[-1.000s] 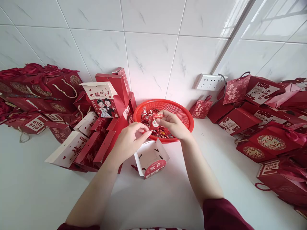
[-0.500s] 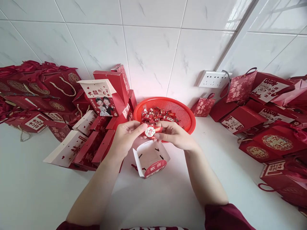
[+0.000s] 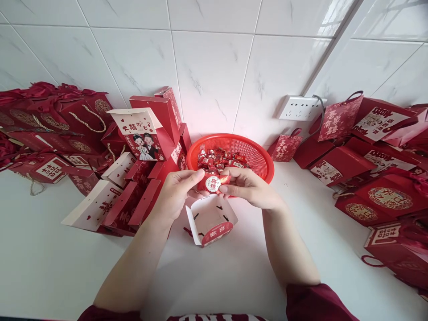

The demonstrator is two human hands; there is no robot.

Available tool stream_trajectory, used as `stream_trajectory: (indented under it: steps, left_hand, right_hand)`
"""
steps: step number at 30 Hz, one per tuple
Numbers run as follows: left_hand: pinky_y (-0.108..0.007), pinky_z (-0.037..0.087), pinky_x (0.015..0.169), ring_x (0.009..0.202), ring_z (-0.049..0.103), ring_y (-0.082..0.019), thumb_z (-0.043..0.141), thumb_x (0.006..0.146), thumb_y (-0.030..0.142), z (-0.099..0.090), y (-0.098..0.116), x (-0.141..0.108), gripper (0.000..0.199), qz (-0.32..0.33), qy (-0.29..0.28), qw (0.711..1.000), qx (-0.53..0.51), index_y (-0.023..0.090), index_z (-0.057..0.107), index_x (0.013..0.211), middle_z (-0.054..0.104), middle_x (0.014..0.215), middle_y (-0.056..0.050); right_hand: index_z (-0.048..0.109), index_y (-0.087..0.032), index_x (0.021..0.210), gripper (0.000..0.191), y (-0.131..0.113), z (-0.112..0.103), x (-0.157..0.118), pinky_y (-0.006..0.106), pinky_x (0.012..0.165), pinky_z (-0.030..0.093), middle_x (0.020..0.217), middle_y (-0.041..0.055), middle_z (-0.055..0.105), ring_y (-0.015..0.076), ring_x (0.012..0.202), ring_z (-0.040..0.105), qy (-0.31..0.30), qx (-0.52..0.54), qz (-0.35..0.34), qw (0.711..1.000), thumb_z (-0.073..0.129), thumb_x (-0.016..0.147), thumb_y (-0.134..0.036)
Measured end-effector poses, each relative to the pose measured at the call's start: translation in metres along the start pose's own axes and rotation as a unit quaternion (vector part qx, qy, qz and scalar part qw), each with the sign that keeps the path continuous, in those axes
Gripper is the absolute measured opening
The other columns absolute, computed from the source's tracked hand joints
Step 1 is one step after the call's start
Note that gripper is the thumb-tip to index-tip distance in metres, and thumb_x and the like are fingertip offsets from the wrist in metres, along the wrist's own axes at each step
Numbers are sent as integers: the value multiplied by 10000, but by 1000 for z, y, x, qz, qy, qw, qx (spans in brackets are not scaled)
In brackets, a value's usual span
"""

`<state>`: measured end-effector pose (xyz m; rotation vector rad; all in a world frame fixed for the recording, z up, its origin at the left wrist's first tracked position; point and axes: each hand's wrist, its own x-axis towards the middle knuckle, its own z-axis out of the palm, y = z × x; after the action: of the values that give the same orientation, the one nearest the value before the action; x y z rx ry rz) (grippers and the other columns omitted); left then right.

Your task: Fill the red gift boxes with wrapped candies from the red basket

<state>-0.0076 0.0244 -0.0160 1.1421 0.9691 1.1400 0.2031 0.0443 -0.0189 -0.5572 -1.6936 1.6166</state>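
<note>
White tiles [image 3: 214, 76] with grey veining line the wall behind a pale countertop [image 3: 43, 254], a bright reflection glinting at upper right. A white socket strip [image 3: 298, 108] with a grey cable [image 3: 323, 109] sits against the tiling, just above a small red printed box [image 3: 286, 148]. At far left, red gift boxes [image 3: 75, 118] with cream rope handles and dark red ribbons stand massed together; at far right, more red boxes [image 3: 384, 198] pile up, several bearing gold medallions or white panels.
</note>
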Motion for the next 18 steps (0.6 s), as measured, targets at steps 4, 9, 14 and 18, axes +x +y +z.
stream_trajectory:
  steps: [4,9,14,18]
  left_hand:
    - [-156,553,537,552,666,-92,737,826,423,1,0,0,271,-5,-8,1000,-14,156,747,774,698,704,-11]
    - [-167,541,537,585,679,-108,737,827,392,2,1,0,245,-2,-12,1000,-27,148,732,804,711,742,-19]
    - [-187,502,504,601,681,-135,707,840,402,1,2,0,253,-15,-24,999,-18,152,681,809,713,742,-28]
    - [-215,511,530,653,678,-152,662,868,387,-3,1,1,212,-12,-55,998,12,178,672,835,714,769,-28]
  right_hand:
    - [626,-172,875,155,-1,-1,-1,261,715,522,855,10,639,124,783,624,-4,-1,-4,1000,734,861,-281]
    - [626,-168,891,129,-2,-3,-1,245,723,505,860,13,648,115,798,618,0,-12,-1,1000,707,886,-269]
    - [625,-179,893,139,1,-6,-2,266,709,505,856,19,650,136,806,614,8,-31,6,999,706,884,-290]
    - [635,-187,931,123,2,-10,-5,303,729,513,894,28,645,153,818,606,22,-87,-18,996,657,917,-307]
